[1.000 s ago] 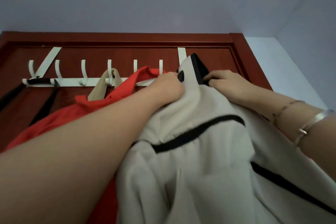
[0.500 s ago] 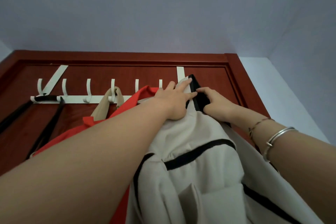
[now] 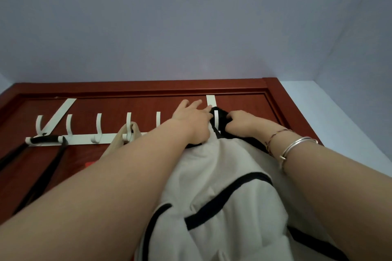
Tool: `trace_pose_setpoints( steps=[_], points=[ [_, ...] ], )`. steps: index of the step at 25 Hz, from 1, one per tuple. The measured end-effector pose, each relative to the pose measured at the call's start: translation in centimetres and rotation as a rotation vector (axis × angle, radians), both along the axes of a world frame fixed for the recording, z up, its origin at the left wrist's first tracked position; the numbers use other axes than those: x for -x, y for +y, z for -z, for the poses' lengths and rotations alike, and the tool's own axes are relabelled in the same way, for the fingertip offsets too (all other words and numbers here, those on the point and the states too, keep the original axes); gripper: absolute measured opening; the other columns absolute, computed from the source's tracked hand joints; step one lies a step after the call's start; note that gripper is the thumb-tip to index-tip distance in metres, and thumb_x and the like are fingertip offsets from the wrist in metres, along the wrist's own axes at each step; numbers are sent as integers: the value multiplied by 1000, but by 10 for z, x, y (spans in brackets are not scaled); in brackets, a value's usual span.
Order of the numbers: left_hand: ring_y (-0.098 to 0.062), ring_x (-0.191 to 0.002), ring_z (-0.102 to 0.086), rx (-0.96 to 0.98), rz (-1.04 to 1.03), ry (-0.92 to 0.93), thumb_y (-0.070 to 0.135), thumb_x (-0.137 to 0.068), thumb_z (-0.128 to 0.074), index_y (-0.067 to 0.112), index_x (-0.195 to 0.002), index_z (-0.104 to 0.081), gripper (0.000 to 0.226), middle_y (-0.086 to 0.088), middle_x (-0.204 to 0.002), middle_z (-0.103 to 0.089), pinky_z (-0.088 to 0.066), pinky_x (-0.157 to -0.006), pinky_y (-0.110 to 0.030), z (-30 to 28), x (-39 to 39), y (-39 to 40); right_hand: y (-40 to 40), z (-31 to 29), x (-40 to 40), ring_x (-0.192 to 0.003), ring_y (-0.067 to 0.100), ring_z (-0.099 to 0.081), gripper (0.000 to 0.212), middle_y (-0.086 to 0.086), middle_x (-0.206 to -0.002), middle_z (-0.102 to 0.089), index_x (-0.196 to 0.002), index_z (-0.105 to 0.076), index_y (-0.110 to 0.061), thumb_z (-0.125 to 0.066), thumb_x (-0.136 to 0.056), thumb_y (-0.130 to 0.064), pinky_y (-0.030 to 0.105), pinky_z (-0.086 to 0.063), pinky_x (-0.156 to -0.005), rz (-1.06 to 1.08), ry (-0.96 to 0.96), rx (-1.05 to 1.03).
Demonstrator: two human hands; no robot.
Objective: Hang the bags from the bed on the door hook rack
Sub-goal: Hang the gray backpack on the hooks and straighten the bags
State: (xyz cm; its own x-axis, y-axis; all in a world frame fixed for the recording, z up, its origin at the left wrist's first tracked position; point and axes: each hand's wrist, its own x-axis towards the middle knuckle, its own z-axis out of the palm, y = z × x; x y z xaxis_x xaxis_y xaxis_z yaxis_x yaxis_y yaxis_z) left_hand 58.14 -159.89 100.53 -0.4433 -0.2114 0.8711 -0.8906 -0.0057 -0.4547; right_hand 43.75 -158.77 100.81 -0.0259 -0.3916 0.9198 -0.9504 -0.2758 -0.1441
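A cream backpack (image 3: 222, 186) with black trim fills the lower middle, pressed up against the red-brown door. Its black top loop (image 3: 221, 122) sits over the rightmost white hook (image 3: 216, 119) of the hook rack (image 3: 84, 139). My right hand (image 3: 240, 121) pinches the black loop beside that hook. My left hand (image 3: 192, 121) lies flat on the bag's top with fingers spread toward the door. A beige strap (image 3: 118, 142) hangs from a middle hook, and a sliver of red bag (image 3: 90, 164) shows under my left forearm.
Black straps (image 3: 46, 140) hang over the rack's left end and run down the door. Several white hooks (image 3: 98, 127) between them and the beige strap stand bare. The door frame (image 3: 275, 99) and a pale wall lie to the right.
Both hands rose with the backpack, and its black loop now sits over the rightmost hook. My left hand opened and flattened. The red bag is now mostly hidden behind my arm.
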Motion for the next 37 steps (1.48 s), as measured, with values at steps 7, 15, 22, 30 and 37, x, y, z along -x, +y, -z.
trace_pose_setpoints(
  steps=[7, 15, 22, 30, 37],
  points=[
    [-33, -124, -47, -364, 601, 213, 10, -85, -43, 4, -131, -41, 47, -18, -137, -47, -38, -96, -34, 45, 21, -1, -28, 46, 17, -118, 35, -54, 51, 18, -135, -55, -141, -39, -15, -43, -91, -21, 26, -37, -82, -184, -19, 57],
    [-12, -134, -41, -455, 898, 408, 12, -89, -45, 11, -137, -43, 49, -3, -145, -47, -28, -105, -10, 135, -57, 44, 2, 98, 1, -125, 44, -39, 51, 27, -134, -46, -132, -46, -13, -38, -83, -25, 47, -32, -101, -54, -78, 229],
    [-17, -108, -59, -181, 812, 705, 12, -85, -48, 13, -115, -57, 31, 0, -116, -63, -45, -88, -27, 186, -193, 85, 67, 155, -100, -123, 38, -44, 46, 22, -132, -50, -130, -48, -6, -43, -89, -25, 44, -37, -102, -62, 232, 281],
    [-2, -87, -59, -952, 879, 1005, 76, -49, -65, 27, -133, -40, 100, 14, -108, -60, -43, -64, -18, 290, -279, 53, 88, 274, -256, -86, 37, -59, 9, 13, -92, -56, -85, -48, -13, -44, -80, -19, 42, -46, -69, -193, 335, 53],
    [-10, -76, -68, -866, 1332, 1006, 12, -86, -65, 8, -111, -66, 26, -2, -92, -73, -55, -64, -15, 285, -299, 39, 86, 312, -275, -72, 39, -70, 26, 19, -76, -72, -90, -58, -8, -42, -72, -17, 41, -56, -61, -154, 146, -401]
  ],
)
